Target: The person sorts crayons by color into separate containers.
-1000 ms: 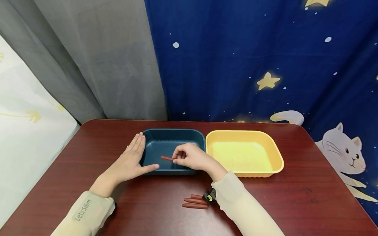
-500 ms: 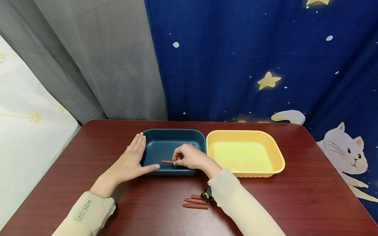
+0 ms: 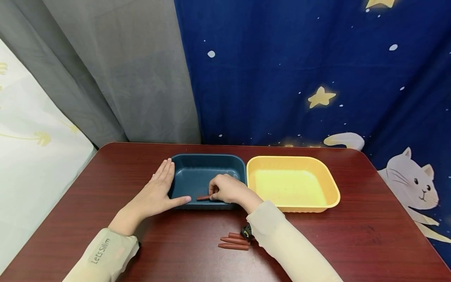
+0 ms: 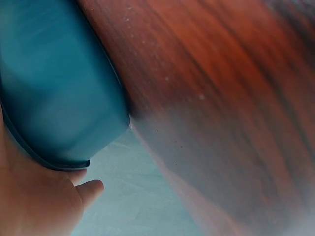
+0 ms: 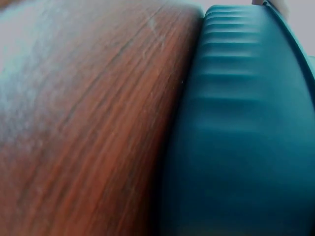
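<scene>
My right hand (image 3: pixel 230 190) is lowered into the dark blue plastic bin (image 3: pixel 208 155), near its front wall. Thumb and fingers pinch a short reddish-brown stick (image 3: pixel 202 198) that points left and lies low in the bin; its right end is hidden by the fingers. My left hand (image 3: pixel 156 194) rests on the bin's left rim with straight fingers, its thumb out over the front rim. The left wrist view shows this hand (image 4: pixel 39 196) against the bin's wall (image 4: pixel 64 88). Only the outer wall (image 5: pixel 236 147) and table appear large in the right wrist view.
A yellow bin (image 3: pixel 292 207) stands right beside the blue one. Several similar reddish-brown sticks (image 3: pixel 233 246) lie on the dark red wooden table (image 3: pixel 176 250) in front, partly behind the right wrist's black camera (image 3: pixel 246 232). Curtains (image 3: pixel 253 78) hang behind the table.
My right hand has moved down and slightly toward the bin's front wall, carrying the stick lower with it. The left hand stays on the rim.
</scene>
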Available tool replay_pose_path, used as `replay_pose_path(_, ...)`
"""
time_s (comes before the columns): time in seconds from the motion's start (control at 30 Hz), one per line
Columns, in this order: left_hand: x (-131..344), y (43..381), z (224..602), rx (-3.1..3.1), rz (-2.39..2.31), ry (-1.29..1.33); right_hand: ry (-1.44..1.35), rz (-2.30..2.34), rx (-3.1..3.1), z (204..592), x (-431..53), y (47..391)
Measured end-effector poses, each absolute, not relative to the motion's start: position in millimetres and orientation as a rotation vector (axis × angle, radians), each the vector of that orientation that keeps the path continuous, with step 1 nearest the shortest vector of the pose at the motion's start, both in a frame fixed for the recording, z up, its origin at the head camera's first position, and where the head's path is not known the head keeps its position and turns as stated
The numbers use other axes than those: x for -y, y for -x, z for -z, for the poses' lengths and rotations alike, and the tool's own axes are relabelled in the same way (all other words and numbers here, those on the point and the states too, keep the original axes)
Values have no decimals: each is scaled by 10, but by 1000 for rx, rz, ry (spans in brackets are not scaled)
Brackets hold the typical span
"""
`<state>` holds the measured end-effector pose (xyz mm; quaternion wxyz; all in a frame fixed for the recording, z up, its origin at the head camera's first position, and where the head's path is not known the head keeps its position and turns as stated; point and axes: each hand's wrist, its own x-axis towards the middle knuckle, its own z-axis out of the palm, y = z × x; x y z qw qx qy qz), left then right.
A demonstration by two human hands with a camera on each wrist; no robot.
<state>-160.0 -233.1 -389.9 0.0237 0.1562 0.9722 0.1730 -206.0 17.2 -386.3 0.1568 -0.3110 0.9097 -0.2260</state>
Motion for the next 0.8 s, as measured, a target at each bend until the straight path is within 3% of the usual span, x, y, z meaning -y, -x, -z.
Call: replay_pose_path(0.8, 2309, 1593, 3888, -3013, -513, -469, 988, 874, -2598, 3583, -525, 1871)
